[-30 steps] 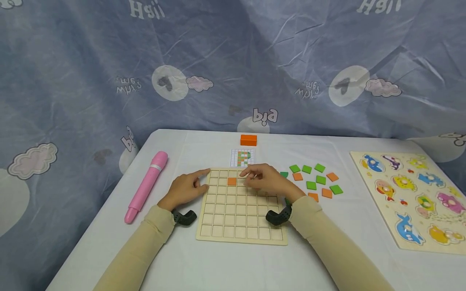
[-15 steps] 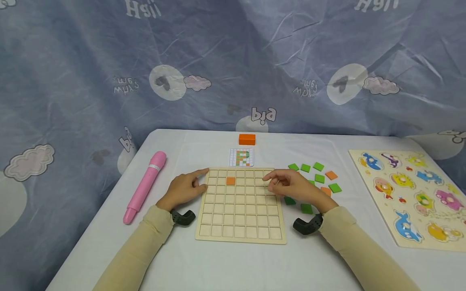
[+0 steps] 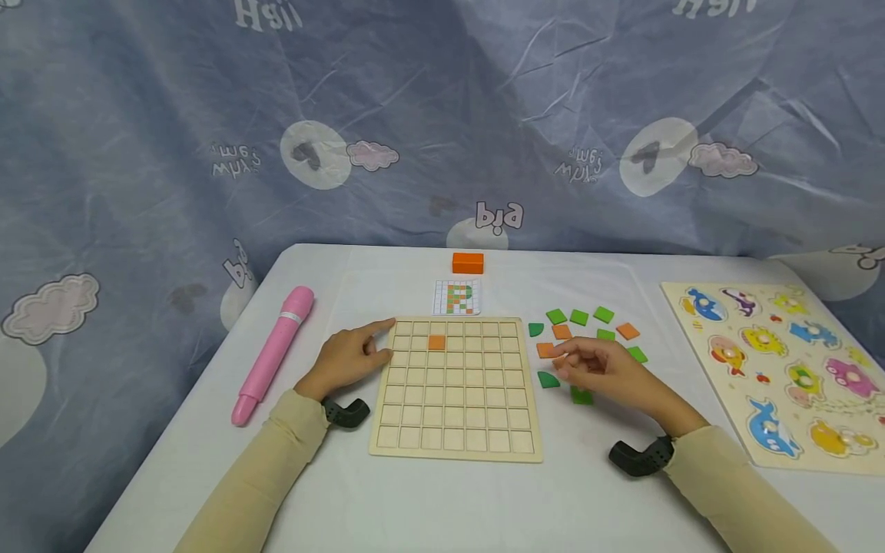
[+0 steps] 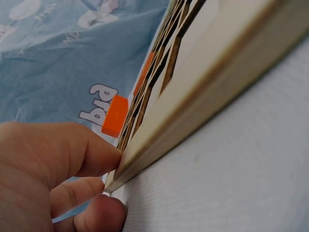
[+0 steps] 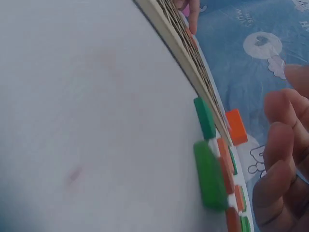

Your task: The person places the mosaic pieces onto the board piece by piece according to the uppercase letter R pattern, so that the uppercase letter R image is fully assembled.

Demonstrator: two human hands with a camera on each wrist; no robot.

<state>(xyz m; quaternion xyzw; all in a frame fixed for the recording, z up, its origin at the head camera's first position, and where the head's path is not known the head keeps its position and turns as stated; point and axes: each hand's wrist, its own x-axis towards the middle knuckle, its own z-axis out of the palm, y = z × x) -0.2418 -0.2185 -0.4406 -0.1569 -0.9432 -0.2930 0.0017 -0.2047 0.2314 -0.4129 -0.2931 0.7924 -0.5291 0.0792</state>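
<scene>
A pale wooden grid board [image 3: 456,399] lies flat on the white table, with one orange square tile [image 3: 437,342] in a cell near its top left. My left hand [image 3: 342,361] touches the board's upper left edge, index finger stretched to the corner and thumb lower down. Right of the board, my right hand [image 3: 608,372] hovers over loose tiles with loosely curled fingers, nothing held. Its fingertips are close to an orange tile [image 3: 546,350] and a green rounded piece [image 3: 548,379]. The hand hides some tiles from the head view.
Behind the board lie a card [image 3: 457,298] printed with a coloured letter R and an orange block [image 3: 468,263]. A thick pink stick with a white band [image 3: 273,357] is at the left. At the right lies a wooden animal puzzle [image 3: 740,399]. Several green tiles [image 3: 604,315] are scattered beyond the right hand.
My right hand has moved right, from above the board's upper cells to the loose tiles beside it. My left hand has stayed at the board's corner.
</scene>
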